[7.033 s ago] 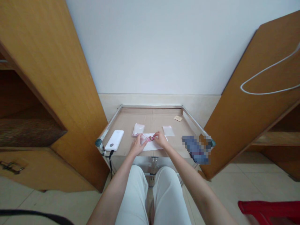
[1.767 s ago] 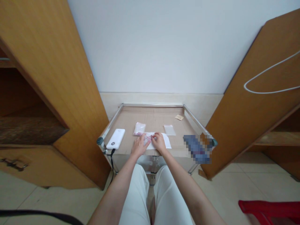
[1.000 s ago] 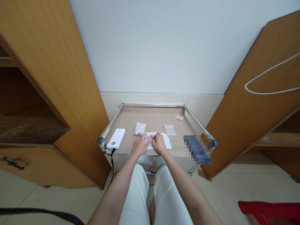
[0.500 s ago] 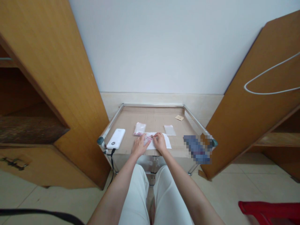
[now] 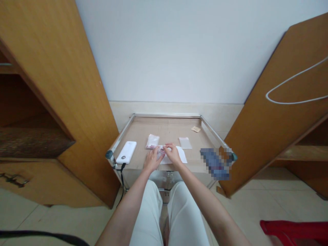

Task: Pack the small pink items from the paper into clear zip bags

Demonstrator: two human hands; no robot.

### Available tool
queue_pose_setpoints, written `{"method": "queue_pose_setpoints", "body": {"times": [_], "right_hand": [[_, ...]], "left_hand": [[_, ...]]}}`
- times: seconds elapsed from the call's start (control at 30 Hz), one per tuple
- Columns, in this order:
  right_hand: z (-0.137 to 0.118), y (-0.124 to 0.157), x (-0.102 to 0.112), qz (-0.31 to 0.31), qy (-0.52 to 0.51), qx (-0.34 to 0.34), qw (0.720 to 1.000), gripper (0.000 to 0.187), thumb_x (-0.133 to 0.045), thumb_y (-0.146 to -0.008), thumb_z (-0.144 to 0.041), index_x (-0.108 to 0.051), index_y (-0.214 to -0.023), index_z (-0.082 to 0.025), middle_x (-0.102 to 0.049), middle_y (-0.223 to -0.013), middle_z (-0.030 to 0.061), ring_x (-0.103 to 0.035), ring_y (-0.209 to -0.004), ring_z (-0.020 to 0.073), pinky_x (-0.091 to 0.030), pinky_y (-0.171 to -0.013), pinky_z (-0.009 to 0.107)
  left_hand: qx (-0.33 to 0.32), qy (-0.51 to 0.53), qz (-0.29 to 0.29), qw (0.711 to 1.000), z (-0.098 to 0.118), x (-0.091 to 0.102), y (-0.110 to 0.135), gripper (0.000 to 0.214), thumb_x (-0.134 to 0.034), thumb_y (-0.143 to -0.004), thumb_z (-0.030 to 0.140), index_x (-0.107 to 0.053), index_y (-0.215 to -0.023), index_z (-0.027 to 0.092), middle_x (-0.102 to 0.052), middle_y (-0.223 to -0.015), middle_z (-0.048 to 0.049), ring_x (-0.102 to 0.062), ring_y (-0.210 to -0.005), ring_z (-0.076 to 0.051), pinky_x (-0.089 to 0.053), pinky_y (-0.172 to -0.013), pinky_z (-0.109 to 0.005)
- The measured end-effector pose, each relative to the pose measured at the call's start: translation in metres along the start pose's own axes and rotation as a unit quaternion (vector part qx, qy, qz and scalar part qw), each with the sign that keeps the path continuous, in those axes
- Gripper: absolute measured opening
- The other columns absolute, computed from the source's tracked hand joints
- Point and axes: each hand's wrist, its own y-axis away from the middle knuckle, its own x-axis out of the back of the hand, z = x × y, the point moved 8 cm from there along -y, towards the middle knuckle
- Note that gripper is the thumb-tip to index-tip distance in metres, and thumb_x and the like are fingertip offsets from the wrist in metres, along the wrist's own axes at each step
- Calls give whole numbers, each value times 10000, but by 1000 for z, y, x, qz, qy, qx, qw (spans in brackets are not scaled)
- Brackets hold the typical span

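Noting both hands over a white sheet (image 5: 180, 155) on the bench (image 5: 166, 127): the right hand (image 5: 173, 154) pinches a clear bag of something pink (image 5: 161, 152) between its fingers, while the left hand (image 5: 153, 160) lies open against it, apparently steadying it. A filled plastic bag (image 5: 152, 141) sits just beyond; an empty-looking clear bag (image 5: 185, 142) lies apart.

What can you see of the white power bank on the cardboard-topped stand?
The white power bank is a flat slab with rounded corners, a smooth plastic look and a small dark round mark near its near end. It lies flat, turned at a slight angle, on the cardboard top, close to the stand's left steel rail. A black cable appears to leave its near end and hangs over the front edge. No hand touches it; the left hand is nearest.
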Motion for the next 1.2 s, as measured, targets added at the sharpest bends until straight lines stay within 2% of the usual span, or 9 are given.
{"method": "queue_pose_setpoints", "body": {"times": [0.07, 0.2, 0.33, 0.57, 0.83, 1.03, 1.2], "right_hand": [[-1, 1, -4, -17, 3, 7, 1000, 171, -501, -709, -285, -599, -616, -179, -587, -839, 63, -524, -830, 168, -372, -786, 310], [6, 7, 7, 30, -2, 0, 1000, 173, -461, -737, -286, -589, -699, -176, -582, -848, 63, -511, -856, 167, -378, -772, 305], [9, 15, 13, 38, -3, -2, 999, 121, -484, -716, -264, -549, -668, -174, -561, -770, 41, -507, -790, 155, -394, -722, 284], [-7, 19, 3, -44, -22, 57, 997, 170, -474, -743, -255, -548, -611, -179, -546, -745, 34, -507, -764, 142, -384, -748, 273], [-9, 21, 4, -53, -37, 64, 996, 230, -418, -791, -316, -562, -688, -168, -557, -726, 34, -497, -728, 140, -380, -686, 251], [-7, 20, 8, -35, -59, 39, 997, 235, -439, -774, -341, -562, -681, -163, -557, -687, 26, -493, -677, 133, -374, -637, 236], [6, 18, 13, -12, -82, -19, 996, 272, -426, -767, -367, -513, -610, -163, -501, -548, -6, -466, -554, 114, -363, -557, 224]], "left_hand": [[-3, 5, 4, 1000, 0, 0, 0, 452, -343, -781, 456, -341, -1160, 209, -518, -1100, -88, -476, -1004, -194, -349, -827, -317], [-5, 4, 9, 1000, -1, -2, 0, 462, -335, -779, 468, -342, -1153, 197, -517, -1093, -90, -471, -1010, -196, -353, -831, -313], [-7, 9, 22, 1000, -3, -3, -1, 475, -352, -769, 479, -332, -1153, 201, -507, -1097, -82, -481, -985, -188, -355, -837, -318], [-13, 80, 90, 993, -4, 6, -4, 451, -431, -746, 422, -350, -1111, 170, -515, -1013, -86, -495, -903, -169, -385, -804, -306], [-31, 144, 103, 984, 8, 16, -9, 427, -502, -704, 335, -364, -1075, 177, -510, -893, -52, -494, -793, -150, -397, -760, -304], [-1, 222, 71, 973, 13, 10, -14, 441, -548, -656, 318, -379, -1035, 168, -513, -806, -34, -501, -725, -145, -402, -700, -295], [55, 336, 44, 939, 5, 1, -18, 467, -613, -586, 271, -390, -986, 182, -519, -730, 6, -521, -660, -115, -413, -634, -248]]}}
